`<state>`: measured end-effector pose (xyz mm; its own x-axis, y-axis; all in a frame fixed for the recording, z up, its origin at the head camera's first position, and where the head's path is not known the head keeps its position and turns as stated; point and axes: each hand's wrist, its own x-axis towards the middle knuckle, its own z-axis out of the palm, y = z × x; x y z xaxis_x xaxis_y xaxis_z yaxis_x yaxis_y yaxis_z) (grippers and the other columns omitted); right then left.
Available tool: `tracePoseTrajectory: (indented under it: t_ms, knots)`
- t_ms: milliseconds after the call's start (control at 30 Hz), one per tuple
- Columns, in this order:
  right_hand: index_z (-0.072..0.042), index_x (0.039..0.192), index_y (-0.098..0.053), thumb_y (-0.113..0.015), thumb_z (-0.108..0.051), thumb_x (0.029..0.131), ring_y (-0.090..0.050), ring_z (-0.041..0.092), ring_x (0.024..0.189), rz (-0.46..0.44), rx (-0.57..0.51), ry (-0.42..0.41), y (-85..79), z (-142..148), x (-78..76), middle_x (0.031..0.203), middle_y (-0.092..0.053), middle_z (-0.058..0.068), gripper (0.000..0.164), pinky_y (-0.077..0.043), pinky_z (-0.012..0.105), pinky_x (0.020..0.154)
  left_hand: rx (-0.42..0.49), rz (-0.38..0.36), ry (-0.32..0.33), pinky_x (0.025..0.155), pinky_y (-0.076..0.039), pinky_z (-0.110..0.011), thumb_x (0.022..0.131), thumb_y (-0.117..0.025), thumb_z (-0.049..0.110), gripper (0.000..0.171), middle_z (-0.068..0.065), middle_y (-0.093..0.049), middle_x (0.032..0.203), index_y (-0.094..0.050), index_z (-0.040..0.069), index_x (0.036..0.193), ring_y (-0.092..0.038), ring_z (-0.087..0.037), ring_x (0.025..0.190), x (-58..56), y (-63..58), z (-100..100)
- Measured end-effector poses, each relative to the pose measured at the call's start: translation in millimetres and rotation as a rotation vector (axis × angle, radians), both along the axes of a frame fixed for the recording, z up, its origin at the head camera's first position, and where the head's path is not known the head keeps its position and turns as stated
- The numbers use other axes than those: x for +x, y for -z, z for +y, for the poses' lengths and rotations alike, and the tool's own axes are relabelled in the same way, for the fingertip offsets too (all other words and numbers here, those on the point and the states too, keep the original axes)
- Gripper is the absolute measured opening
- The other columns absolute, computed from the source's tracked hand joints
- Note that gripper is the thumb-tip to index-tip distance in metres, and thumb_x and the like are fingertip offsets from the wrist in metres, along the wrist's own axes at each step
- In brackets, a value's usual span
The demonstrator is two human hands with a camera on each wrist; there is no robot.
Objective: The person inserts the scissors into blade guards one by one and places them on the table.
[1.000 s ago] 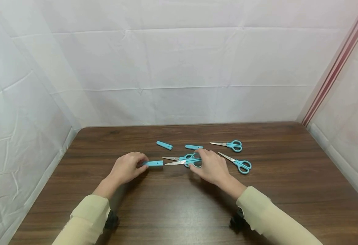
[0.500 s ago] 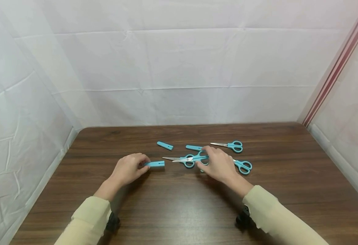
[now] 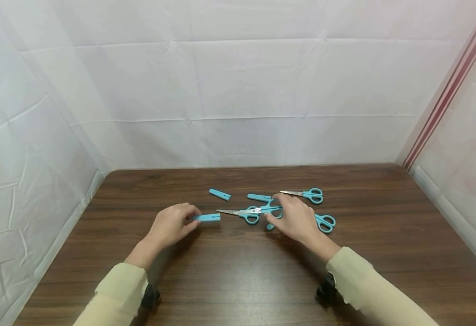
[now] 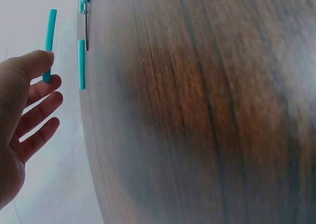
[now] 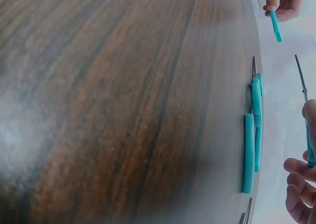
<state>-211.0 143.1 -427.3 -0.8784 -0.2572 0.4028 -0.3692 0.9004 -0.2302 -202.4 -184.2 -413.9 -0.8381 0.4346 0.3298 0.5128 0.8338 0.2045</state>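
Observation:
My left hand (image 3: pixel 172 226) pinches a light-blue scissors cap (image 3: pixel 208 218) between thumb and fingers, its slotted end facing right. In the left wrist view this cap (image 4: pixel 51 29) is raised off the table. My right hand (image 3: pixel 296 219) grips a pair of scissors (image 3: pixel 267 208) by the blue handles, blades closed and pointing left toward the cap, with a gap between. The right wrist view also shows these scissors (image 5: pixel 300 76) held up. Beneath them, a second pair of scissors (image 3: pixel 251 218) lies on the table, partly overlapped. Another cap (image 3: pixel 270 226) shows by the right thumb.
Two more caps, one at the back left (image 3: pixel 219 194) and one at the back middle (image 3: pixel 258 197), lie on the brown table (image 3: pixel 221 280). Further right rest scissors at the back (image 3: pixel 313 195) and scissors partly behind my right hand (image 3: pixel 325 223). White sheeting (image 3: pixel 238 81) stands behind.
My right hand has drawn the scissors to the right, away from the cap, uncovering more of the pair beneath and another cap. My left hand stays almost in place.

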Motion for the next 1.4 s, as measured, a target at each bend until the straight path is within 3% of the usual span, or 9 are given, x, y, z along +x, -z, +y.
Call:
tracePoseTrajectory:
  t_ms: [567, 767, 1400]
  knots:
    - [-0.018, 0.114, -0.058, -0.065, -0.048, 0.079, -0.042, 0.009, 0.052, -0.056, -0.003, 0.015, 2.8, 3.6, 1.4, 0.069, -0.054, -0.004, 0.047, -0.030, 0.024, 0.037, 0.021, 0.022, 0.016, 0.060, -0.046, -0.025, 0.079, -0.073, 0.020, 0.012, 0.006, -0.063, 0.080, -0.067, 0.019, 0.089, -0.057, -0.008, 0.070, 2.8, 0.9, 12.6]
    - [-0.018, 0.115, -0.058, -0.065, -0.049, 0.079, -0.041, 0.008, 0.052, -0.042, -0.005, 0.010, 4.3, 3.9, 0.9, 0.067, -0.052, -0.005, 0.047, -0.029, 0.023, 0.036, 0.018, 0.056, 0.039, 0.057, -0.044, -0.023, 0.078, -0.073, 0.020, 0.012, 0.008, -0.060, 0.077, -0.066, 0.019, 0.088, -0.053, -0.005, 0.067, 2.5, 1.3, 16.2]
    - [-0.017, 0.114, -0.059, -0.065, -0.049, 0.079, -0.042, 0.008, 0.053, -0.020, -0.014, 0.004, 6.8, 0.7, 4.2, 0.074, -0.057, -0.003, 0.048, -0.029, 0.023, 0.036, 0.030, 0.059, 0.046, 0.056, -0.042, -0.022, 0.079, -0.072, 0.019, 0.010, 0.008, -0.060, 0.076, -0.067, 0.021, 0.088, -0.051, -0.004, 0.064, 0.1, 1.6, 31.5]
